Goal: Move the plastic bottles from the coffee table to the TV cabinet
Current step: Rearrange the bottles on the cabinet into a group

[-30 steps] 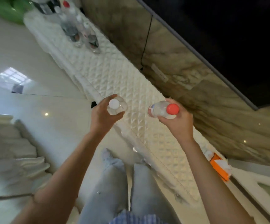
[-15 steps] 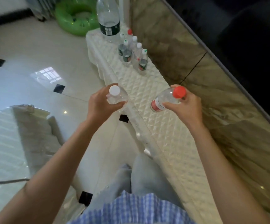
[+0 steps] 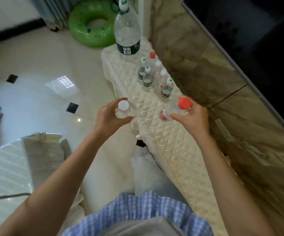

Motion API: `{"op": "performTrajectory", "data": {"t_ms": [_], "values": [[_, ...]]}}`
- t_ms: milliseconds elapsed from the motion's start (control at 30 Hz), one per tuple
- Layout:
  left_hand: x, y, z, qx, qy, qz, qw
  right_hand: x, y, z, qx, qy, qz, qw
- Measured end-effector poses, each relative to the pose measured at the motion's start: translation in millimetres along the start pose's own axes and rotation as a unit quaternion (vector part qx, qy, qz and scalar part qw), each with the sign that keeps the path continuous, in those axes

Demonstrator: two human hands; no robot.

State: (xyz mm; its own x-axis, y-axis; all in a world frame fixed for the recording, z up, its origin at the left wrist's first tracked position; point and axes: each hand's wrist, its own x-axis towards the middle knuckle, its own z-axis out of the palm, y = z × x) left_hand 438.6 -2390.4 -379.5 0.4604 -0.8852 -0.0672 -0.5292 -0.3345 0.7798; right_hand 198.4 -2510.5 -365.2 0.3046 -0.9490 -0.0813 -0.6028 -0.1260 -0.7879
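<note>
My left hand [image 3: 110, 116] grips a small clear bottle with a white cap [image 3: 122, 105], held upright just left of the TV cabinet's front edge. My right hand [image 3: 191, 116] grips a clear bottle with a red cap [image 3: 184, 103], tilted, over the cabinet top. The TV cabinet [image 3: 163, 133] is long and wears a quilted cream cover. Several small bottles [image 3: 154, 77] stand in a cluster at its far end, just beyond my right hand. A large clear bottle with a dark green label [image 3: 126, 31] stands behind them.
A green inflatable ring [image 3: 93, 24] lies on the tiled floor beyond the cabinet. The dark TV screen [image 3: 256, 40] hangs on the marble wall at the right, with a black cable [image 3: 228, 96] below it. A glass table [image 3: 5, 167] with a cloth is at the left.
The view has swung along the cabinet toward its far end, so the standing bottles now sit close ahead. Both hands still carry their bottles and have drawn nearer the cluster.
</note>
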Motion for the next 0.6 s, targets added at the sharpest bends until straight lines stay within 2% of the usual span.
{"op": "performTrajectory", "data": {"t_ms": [267,433,600], "values": [[107,13,9,0.029,-0.058,0.028,0.997,65,-5,5,0.020,0.045,0.049,0.998],[162,8,21,0.035,-0.139,0.088,0.986,85,6,18,0.017,0.080,0.114,0.990],[230,-7,24,0.053,-0.244,0.109,0.962,96,3,45,0.008,0.146,0.191,0.971]]}}
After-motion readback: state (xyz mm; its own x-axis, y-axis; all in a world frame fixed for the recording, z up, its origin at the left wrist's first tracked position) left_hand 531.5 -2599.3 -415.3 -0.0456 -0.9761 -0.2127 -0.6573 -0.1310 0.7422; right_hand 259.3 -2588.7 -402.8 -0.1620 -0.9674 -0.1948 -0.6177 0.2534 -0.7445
